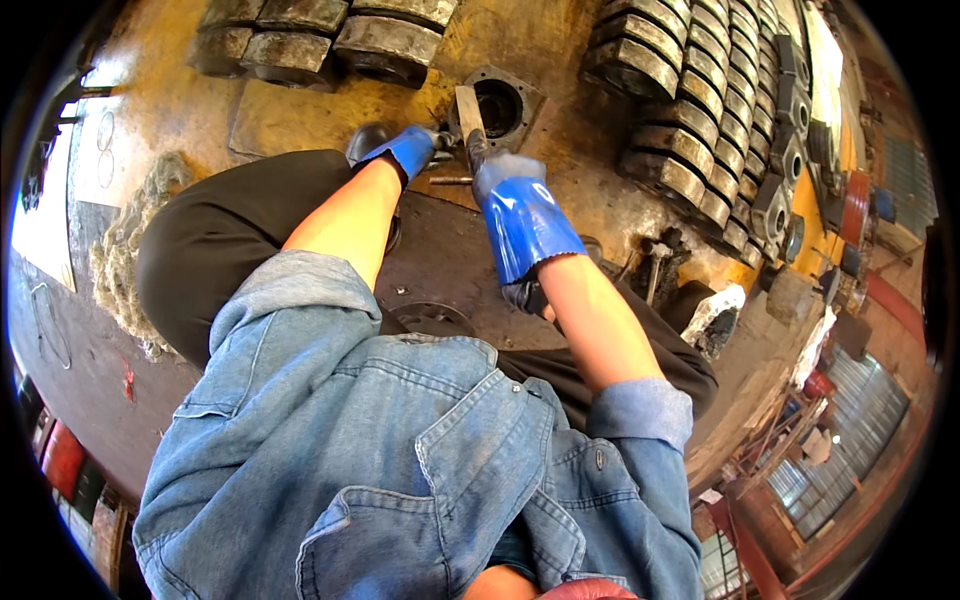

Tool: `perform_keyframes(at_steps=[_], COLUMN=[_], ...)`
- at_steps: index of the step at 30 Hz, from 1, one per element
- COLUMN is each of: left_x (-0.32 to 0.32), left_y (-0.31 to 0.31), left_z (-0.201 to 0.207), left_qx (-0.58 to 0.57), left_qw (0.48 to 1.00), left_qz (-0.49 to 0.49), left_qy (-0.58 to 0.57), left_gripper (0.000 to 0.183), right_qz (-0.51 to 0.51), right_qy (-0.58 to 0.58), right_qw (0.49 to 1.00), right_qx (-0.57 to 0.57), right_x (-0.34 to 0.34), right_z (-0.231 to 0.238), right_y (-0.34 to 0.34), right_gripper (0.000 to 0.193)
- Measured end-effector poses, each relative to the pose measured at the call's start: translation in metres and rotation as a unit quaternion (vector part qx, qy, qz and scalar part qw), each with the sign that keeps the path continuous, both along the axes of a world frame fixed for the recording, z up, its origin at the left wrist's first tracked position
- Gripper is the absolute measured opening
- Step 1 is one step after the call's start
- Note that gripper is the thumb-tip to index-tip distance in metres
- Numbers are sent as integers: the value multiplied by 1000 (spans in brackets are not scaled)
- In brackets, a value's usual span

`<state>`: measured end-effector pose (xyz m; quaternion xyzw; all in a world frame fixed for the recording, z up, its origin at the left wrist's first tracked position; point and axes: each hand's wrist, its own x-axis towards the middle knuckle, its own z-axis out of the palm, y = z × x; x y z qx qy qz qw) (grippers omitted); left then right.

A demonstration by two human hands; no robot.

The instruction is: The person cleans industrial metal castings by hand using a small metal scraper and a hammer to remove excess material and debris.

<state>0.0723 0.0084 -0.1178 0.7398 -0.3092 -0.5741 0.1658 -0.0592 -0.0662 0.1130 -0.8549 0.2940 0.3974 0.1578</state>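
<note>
My right hand [508, 178], in a blue glove with a grey, worn front, is closed around the dark handle of a flat, light-coloured bar [467, 108] that looks like a flat file. The bar lies against the left side of a dark metal casting [521, 88] with a round bore, resting on the stained floor. My left hand [420, 148], gloved in blue too, is at the casting's lower left. Its fingers look curled, but what they grip is too small to make out. Just below, a short metal rod [450, 181] lies between the two hands.
Stacked rows of metal castings [690, 110] stand to the right, and more castings [385, 45] at the far left. Loose tools [655, 268] lie near my right knee. A tangle of fibre [135, 260] lies left of my left leg. A dark plate [450, 260] is between my legs.
</note>
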Motion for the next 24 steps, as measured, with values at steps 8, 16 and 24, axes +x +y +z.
perform_keyframes(at_steps=[8,16,24], left_x=[-3,-19,-19], left_y=[-4,-6,-17], left_z=[23,-26,2], left_qx=[-102,116,109], left_qw=[925,971,987], left_qz=[-302,208,114], left_qy=[-208,28,-7], left_gripper=[22,33,45], right_qz=[-111,-52,-26], right_qy=[21,-66,55], right_qw=[993,990,996], right_qx=[-17,-116,-63], right_x=[21,-51,-77], right_z=[-2,3,-12], right_y=[-20,-28,-46], right_gripper=[35,33,29])
